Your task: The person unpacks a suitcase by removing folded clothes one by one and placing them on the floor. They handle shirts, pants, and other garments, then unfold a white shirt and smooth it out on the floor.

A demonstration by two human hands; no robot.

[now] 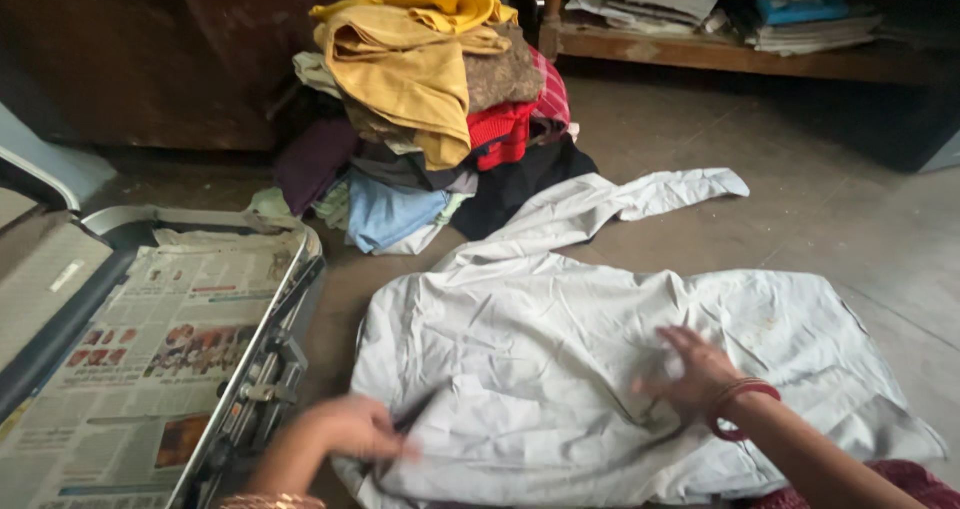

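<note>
White, crumpled cotton shirt lies spread flat on the bare grey floor directly in front of the person, its body running crosswise from left to right and one long sleeve trailing away toward the top of the view. Starting at the left, an open metal suitcase with grey rims sits on the floor, its bottom lined with sheets of printed newspaper, and its near rim lies just beside the shirt's left edge. Next comes the left hand, blurred, with its fingers closed on the shirt's lower left edge, pinching the cloth near a dark fold; a bangle shows at that wrist. Behind the shirt, well away from both hands, stands a tall heap of folded clothes in mustard yellow, red, brown, pale blue and dark purple. Farther right, the right hand rests palm down and spread on the middle of the shirt, fingers loose and gripping nothing, a red bangle on the wrist. At the far upper right a low wooden shelf carries stacked papers and books. The shirt's long axis runs across the person's front, so each hand meets its own half, and the left hand is nearer the suitcase.
</note>
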